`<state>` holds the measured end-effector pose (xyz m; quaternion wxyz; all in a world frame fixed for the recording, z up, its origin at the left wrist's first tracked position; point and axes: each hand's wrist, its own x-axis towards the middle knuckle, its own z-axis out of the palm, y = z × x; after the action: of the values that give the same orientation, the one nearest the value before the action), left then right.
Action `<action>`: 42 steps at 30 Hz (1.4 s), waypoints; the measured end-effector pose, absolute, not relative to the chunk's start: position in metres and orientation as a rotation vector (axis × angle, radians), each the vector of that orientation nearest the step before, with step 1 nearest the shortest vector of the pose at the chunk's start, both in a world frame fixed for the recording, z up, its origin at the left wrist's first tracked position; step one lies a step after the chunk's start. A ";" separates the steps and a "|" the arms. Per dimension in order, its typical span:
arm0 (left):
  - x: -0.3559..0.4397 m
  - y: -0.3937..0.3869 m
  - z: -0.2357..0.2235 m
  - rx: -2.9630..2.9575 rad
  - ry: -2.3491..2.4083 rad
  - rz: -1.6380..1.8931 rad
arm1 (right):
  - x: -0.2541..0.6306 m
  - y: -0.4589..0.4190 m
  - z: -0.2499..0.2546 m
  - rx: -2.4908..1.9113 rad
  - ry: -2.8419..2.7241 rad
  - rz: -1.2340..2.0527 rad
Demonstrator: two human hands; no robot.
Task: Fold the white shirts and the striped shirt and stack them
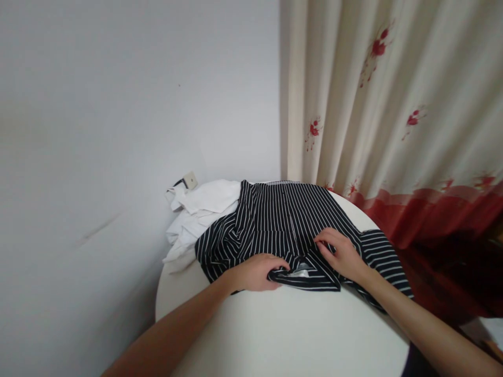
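A black shirt with thin white stripes [283, 209] lies spread out, its collar end toward me and its sleeves out to both sides. My left hand [259, 272] is closed on the left side of the shirt's collar, the thumb and fingers pinching the cloth. A pale label shows inside the neck opening. Over the right part of the shirt, close to the collar, is my right hand [340, 254]. Its fingers are loosely bent, with a gap between thumb and forefinger and no cloth visible between them.
The shirt lies on a round white table [298, 335]. Crumpled white clothing [208, 204] is heaped at the table's back left, against the wall. Just behind it a wall socket [190, 180] shows. A cream and red curtain [393, 131] hangs behind the table on the right.
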<state>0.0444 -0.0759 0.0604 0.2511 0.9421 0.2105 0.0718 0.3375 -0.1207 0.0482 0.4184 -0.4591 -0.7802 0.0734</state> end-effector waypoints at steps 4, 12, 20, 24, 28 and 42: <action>0.044 -0.075 0.061 2.577 0.580 0.185 | 0.335 -0.123 0.045 -1.128 -1.998 0.185; 0.046 -0.074 0.061 2.553 0.590 0.186 | 0.336 -0.119 0.040 -1.117 -2.055 0.229; 0.040 -0.068 0.059 2.531 0.613 0.167 | 0.330 -0.114 0.035 -1.091 -2.087 0.221; 0.030 -0.061 0.054 2.524 0.607 0.170 | 0.318 -0.110 0.033 -1.099 -2.116 0.259; 0.020 -0.053 0.047 2.535 0.594 0.193 | 0.310 -0.103 0.029 -1.119 -2.112 0.248; -0.003 -0.055 0.067 2.863 0.587 0.267 | 0.271 -0.159 0.033 -1.216 -2.306 -0.022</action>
<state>-0.0026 -0.0550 0.0670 0.1034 0.9703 0.1991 0.0904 0.2706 -0.1587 0.0326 0.2641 -0.4500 -0.8530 -0.0082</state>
